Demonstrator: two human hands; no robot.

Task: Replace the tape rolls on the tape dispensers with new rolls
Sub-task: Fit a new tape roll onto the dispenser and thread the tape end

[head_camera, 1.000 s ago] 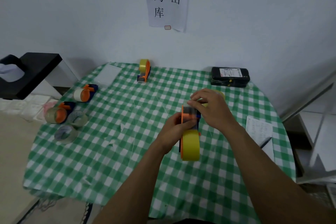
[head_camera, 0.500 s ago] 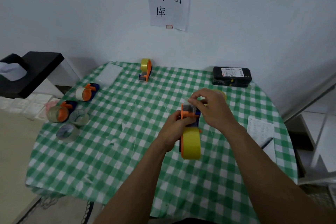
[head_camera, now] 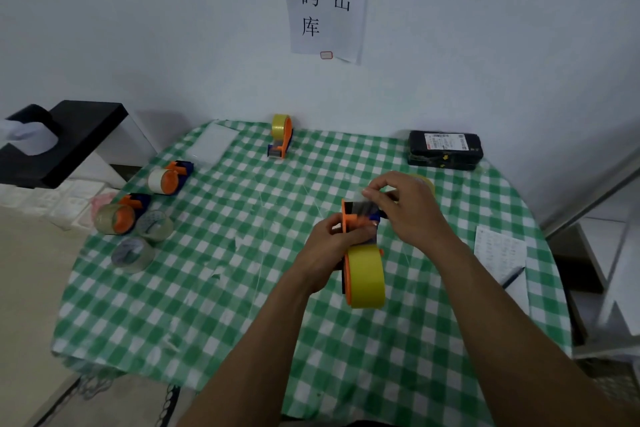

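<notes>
A second ago my right hand [head_camera: 412, 215] lay flat over the head of the dispenser [head_camera: 356, 218]. Since then its fingertips have risen, and thumb and forefinger now pinch the tape end [head_camera: 367, 192], a pale film just above the cutter. My left hand [head_camera: 332, 246] has not let go: its fingers are curled round the orange frame, holding it above the table [head_camera: 242, 288], a little right of the middle. I judge the yellow roll [head_camera: 367, 276] is already seated, and what is left for this one is drawing the end across the blade.

The frame is hard orange plastic with a dark blue part at the head. The roll is a broad, smooth, glossy band. The single layer I pinch looks thin and nearly clear, so I expect it to cling and wrinkle easily. The cloth is a green and white check, creased in places.

Another loaded dispenser [head_camera: 281, 137] stands at the far edge. Two more [head_camera: 169, 178] [head_camera: 119, 217] lie near the left edge, beside two clear rolls [head_camera: 154, 226] [head_camera: 132, 253]. A black box [head_camera: 444, 149] sits in the far right corner, and a paper [head_camera: 498, 250] lies by the right edge.
</notes>
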